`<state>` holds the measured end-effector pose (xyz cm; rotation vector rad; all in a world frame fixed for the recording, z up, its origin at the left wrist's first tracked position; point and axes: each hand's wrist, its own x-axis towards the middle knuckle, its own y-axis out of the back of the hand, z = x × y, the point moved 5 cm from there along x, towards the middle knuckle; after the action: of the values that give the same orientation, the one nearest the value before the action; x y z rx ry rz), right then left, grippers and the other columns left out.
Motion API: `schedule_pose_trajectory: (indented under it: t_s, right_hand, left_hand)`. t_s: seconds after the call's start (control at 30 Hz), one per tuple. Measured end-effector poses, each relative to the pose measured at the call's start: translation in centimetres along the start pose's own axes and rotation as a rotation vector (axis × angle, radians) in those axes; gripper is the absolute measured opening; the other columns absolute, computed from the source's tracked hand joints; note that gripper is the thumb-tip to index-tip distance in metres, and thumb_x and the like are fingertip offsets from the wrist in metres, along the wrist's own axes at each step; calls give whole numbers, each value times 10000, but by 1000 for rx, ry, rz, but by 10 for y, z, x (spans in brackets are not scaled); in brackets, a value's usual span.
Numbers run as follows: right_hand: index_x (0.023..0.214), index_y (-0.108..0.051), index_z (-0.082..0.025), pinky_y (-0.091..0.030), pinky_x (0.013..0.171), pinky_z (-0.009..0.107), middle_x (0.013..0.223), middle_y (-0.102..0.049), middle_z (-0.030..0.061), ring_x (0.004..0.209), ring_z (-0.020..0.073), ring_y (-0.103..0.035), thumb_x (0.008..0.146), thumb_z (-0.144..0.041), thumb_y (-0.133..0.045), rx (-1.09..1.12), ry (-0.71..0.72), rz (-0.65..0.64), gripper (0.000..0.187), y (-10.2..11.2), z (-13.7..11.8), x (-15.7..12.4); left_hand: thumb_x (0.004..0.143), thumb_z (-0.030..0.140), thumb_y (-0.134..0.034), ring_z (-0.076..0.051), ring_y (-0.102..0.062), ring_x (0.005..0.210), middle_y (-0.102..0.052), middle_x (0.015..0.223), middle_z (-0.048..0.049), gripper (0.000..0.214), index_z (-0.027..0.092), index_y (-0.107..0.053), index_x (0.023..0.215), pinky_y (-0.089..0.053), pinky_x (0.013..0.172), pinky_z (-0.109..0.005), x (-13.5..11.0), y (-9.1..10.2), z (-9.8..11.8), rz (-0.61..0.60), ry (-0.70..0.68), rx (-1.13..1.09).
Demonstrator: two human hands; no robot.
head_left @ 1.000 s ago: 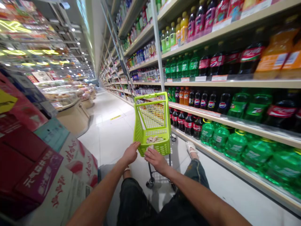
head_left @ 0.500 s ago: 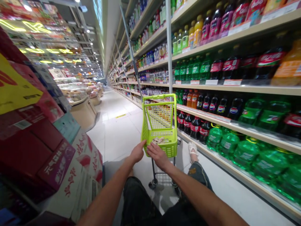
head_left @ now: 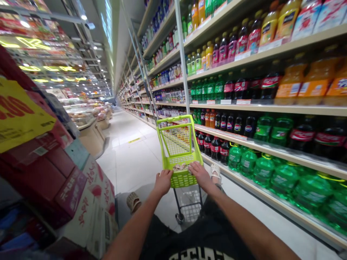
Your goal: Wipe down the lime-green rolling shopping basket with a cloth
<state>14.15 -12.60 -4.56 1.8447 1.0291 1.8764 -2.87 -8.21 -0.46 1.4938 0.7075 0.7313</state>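
Note:
A small lime-green shopping cart point(head_left: 182, 179) stands right in front of me on dark legs with small wheels. My left hand point(head_left: 163, 181) grips the left corner of the basket's near rim, its fingers curled over the edge. At the right corner of the same rim, my right hand point(head_left: 201, 175) is closed, fingertips hooked inside. A crumpled pale item point(head_left: 180, 167) lies in the basket between my hands; its kind is unclear. The cart's raised frame tilts slightly at the far end.
Shelves of drinks line the right side, with large green bottles point(head_left: 262, 168) at the bottom. Stacked cartons point(head_left: 90, 187) and a yellow price sign point(head_left: 25, 113) crowd the left. A tiled aisle point(head_left: 127, 155) runs ahead past display counters point(head_left: 90, 139). My shoes point(head_left: 132, 200) flank the cart.
My right hand has moved along the rim from near the left hand to the right corner. The view has shifted, showing more shelf on the right, and my left shoe has come into sight.

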Motion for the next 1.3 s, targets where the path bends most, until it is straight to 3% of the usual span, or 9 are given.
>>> schedule_pose_trajectory:
  t_s: [0.13, 0.3, 0.4, 0.47, 0.6, 0.8, 1.03, 1.2, 1.3]
  right_hand:
    - [1053, -598, -207, -409, 941, 430, 1175, -566, 90, 1209, 205, -399, 822, -61, -394, 2, -139, 102, 340, 29, 23, -35]
    - [1034, -610, -171, -438, 909, 446, 1145, -584, 98, 1193, 242, -418, 776, -15, -373, 76, -56, 178, 383, 23, -13, -26]
    - [1065, -599, -208, -453, 904, 428, 1135, -596, 71, 1176, 225, -444, 791, -36, -383, 144, 127, 137, 389, 21, -23, -22]
    - [1088, -586, -245, -453, 908, 422, 1145, -592, 63, 1193, 214, -426, 814, -63, -384, 143, 184, 153, 386, 30, -8, -28]
    - [1107, -575, -210, -434, 924, 454, 1182, -564, 90, 1253, 224, -335, 835, -64, -356, 85, 54, 213, 378, 44, 22, -40]
    - [1090, -581, -195, -387, 977, 431, 1209, -547, 76, 1271, 197, -302, 840, -91, -417, 173, 113, 117, 317, 9, -38, -24]
    - [1106, -571, -211, -381, 982, 437, 1235, -524, 68, 1284, 193, -273, 841, -84, -391, 134, -129, 195, 345, 17, -5, -30]
    - [1076, -590, -207, -399, 973, 400, 1202, -553, 60, 1264, 187, -317, 837, -112, -450, 175, 171, 79, 293, -9, -63, -16]
    - [1071, -594, -196, -398, 966, 425, 1191, -560, 75, 1265, 197, -314, 831, -105, -454, 153, 129, 106, 292, 3, -39, -21]
  left_hand:
    - [745, 85, -334, -246, -365, 1195, -428, 1302, -97, 536, 212, -372, 1263, -323, 929, -496, -19, 6, 29, -67, -35, -2]
    - [721, 82, -351, -237, -337, 1240, -402, 1337, -105, 583, 189, -336, 1293, -266, 984, -519, -35, 5, 45, -121, -90, 12]
    - [737, 65, -303, -226, -233, 1299, -320, 1389, -122, 591, 137, -286, 1324, -190, 1021, -535, -36, -2, 43, -105, -49, 57]
    - [746, 58, -281, -223, -204, 1309, -300, 1398, -125, 584, 123, -283, 1327, -158, 1032, -539, -33, -7, 40, -73, -26, 96]
    - [757, 48, -247, -222, -184, 1315, -263, 1411, -125, 573, 114, -296, 1324, -121, 1041, -540, -22, -10, 35, -1, 4, 124]
    - [761, 103, -258, -242, -125, 1327, -219, 1426, -129, 586, 60, -228, 1344, -121, 1029, -558, -11, -15, 23, 11, 82, 74]
    - [655, 246, -447, -241, -28, 1337, -125, 1453, -109, 801, 69, -128, 1368, -71, 1055, -500, -17, -26, 11, -15, 66, 21]
    - [676, 218, -404, -229, -48, 1337, -159, 1449, -99, 736, 89, -174, 1363, -90, 1059, -467, -19, -33, 7, 11, 26, 33]
    - [673, 199, -386, -221, -57, 1337, -161, 1449, -95, 731, 94, -172, 1364, -87, 1059, -472, -20, -33, 3, 39, 17, 23]
